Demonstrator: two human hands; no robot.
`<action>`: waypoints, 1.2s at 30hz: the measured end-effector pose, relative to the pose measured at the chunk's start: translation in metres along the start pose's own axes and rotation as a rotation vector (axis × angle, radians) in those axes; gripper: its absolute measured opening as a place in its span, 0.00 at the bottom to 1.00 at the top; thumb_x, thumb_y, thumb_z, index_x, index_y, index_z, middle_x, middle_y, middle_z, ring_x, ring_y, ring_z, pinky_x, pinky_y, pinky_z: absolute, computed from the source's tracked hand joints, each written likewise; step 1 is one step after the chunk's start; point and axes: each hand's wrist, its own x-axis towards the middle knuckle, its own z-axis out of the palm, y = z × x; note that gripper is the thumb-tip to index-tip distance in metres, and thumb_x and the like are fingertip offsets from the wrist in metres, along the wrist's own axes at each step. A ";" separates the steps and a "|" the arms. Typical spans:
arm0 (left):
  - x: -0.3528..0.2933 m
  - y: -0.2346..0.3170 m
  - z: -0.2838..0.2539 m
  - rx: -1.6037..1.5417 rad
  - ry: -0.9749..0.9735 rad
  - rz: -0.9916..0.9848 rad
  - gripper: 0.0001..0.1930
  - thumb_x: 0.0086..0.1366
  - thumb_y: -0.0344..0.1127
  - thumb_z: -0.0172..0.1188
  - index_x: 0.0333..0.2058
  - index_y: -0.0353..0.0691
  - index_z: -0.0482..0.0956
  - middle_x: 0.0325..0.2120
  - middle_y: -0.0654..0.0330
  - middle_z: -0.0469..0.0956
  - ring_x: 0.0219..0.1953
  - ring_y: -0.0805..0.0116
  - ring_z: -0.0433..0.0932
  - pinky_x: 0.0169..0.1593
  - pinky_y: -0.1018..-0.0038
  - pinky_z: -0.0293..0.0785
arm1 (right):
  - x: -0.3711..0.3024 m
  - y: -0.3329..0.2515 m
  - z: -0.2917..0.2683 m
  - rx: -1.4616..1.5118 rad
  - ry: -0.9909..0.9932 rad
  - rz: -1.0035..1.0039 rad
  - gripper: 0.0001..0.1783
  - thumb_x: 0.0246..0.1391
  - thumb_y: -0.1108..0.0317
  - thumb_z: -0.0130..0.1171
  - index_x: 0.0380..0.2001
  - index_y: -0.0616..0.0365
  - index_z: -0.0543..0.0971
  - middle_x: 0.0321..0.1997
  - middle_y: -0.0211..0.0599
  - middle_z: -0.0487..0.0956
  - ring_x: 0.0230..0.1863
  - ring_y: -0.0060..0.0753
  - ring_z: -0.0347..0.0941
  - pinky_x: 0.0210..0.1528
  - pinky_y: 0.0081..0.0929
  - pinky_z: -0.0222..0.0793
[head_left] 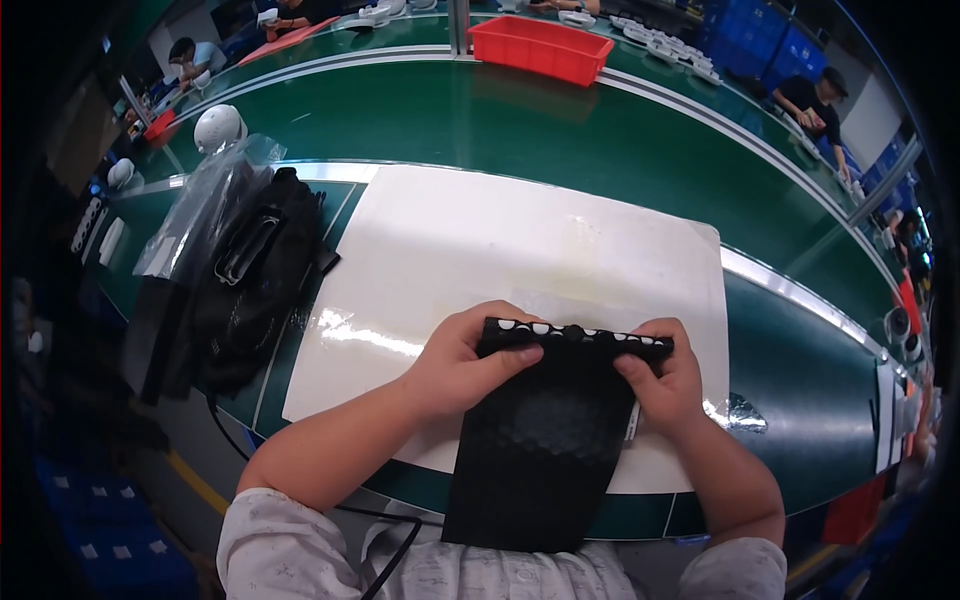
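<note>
A long black sheet of flexible-looking material (pixel 545 430) hangs between my two hands and runs down toward my lap. Along its upper edge is a thick black band (pixel 580 335) dotted with a row of white rounded patches. My left hand (pixel 480 355) grips the band's left end, thumb on the near face and fingers behind. At the other end my right hand (pixel 662 372) pinches it the same way. The fingers behind the band are partly hidden. A small white tag or strip (pixel 633 420) shows beside the sheet, under my right hand.
A white board (pixel 440 240) covers the green worktable. Left of it lie a black bag (pixel 262 270) and clear plastic wrapping (pixel 195 215), with a white rounded device (pixel 220 128) behind. Beyond runs a green conveyor (pixel 400 110); a red bin (pixel 540 48) stands past it. Other people sit farther off.
</note>
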 end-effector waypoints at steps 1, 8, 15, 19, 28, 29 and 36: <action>0.000 0.000 0.000 -0.026 -0.004 0.007 0.08 0.55 0.25 0.56 0.35 0.38 0.71 0.33 0.62 0.73 0.36 0.75 0.70 0.42 0.79 0.64 | -0.001 0.000 0.000 0.008 0.000 0.017 0.16 0.47 0.72 0.57 0.38 0.59 0.64 0.31 0.31 0.69 0.30 0.16 0.65 0.31 0.14 0.62; -0.001 0.002 0.003 -0.091 -0.002 -0.033 0.11 0.54 0.26 0.56 0.37 0.38 0.70 0.34 0.62 0.71 0.39 0.74 0.70 0.44 0.78 0.64 | -0.001 0.001 0.001 0.022 0.003 -0.010 0.17 0.46 0.71 0.58 0.38 0.59 0.64 0.32 0.33 0.69 0.30 0.17 0.65 0.31 0.14 0.62; -0.001 0.003 0.004 -0.120 -0.002 -0.015 0.11 0.54 0.27 0.56 0.38 0.38 0.70 0.34 0.62 0.71 0.39 0.74 0.69 0.44 0.78 0.64 | -0.001 0.004 0.000 0.015 0.000 -0.015 0.18 0.46 0.71 0.57 0.39 0.60 0.63 0.33 0.33 0.69 0.31 0.17 0.65 0.32 0.14 0.62; -0.001 0.004 0.004 -0.136 -0.006 -0.029 0.11 0.54 0.27 0.57 0.37 0.38 0.70 0.34 0.62 0.71 0.39 0.75 0.69 0.44 0.78 0.64 | -0.001 0.004 -0.001 0.012 -0.007 -0.012 0.18 0.46 0.71 0.58 0.39 0.59 0.64 0.34 0.33 0.69 0.31 0.18 0.65 0.32 0.14 0.62; -0.001 0.007 0.006 -0.133 0.029 -0.100 0.13 0.52 0.27 0.58 0.38 0.39 0.69 0.35 0.62 0.71 0.40 0.75 0.69 0.44 0.77 0.65 | -0.004 0.009 -0.001 0.023 0.016 0.001 0.20 0.44 0.72 0.59 0.39 0.58 0.63 0.35 0.33 0.67 0.34 0.21 0.65 0.35 0.17 0.63; -0.001 0.007 0.006 -0.143 0.014 -0.091 0.14 0.52 0.27 0.58 0.39 0.39 0.69 0.35 0.62 0.71 0.40 0.74 0.69 0.44 0.77 0.65 | -0.005 0.010 -0.002 0.034 0.030 0.022 0.20 0.44 0.73 0.59 0.39 0.58 0.63 0.35 0.33 0.66 0.34 0.21 0.64 0.36 0.17 0.62; -0.002 0.004 0.003 -0.082 -0.003 -0.113 0.14 0.53 0.28 0.57 0.39 0.39 0.69 0.35 0.61 0.72 0.40 0.74 0.70 0.44 0.77 0.66 | -0.004 0.003 0.002 0.060 0.031 0.042 0.19 0.45 0.73 0.58 0.39 0.58 0.62 0.32 0.31 0.66 0.33 0.19 0.63 0.36 0.16 0.62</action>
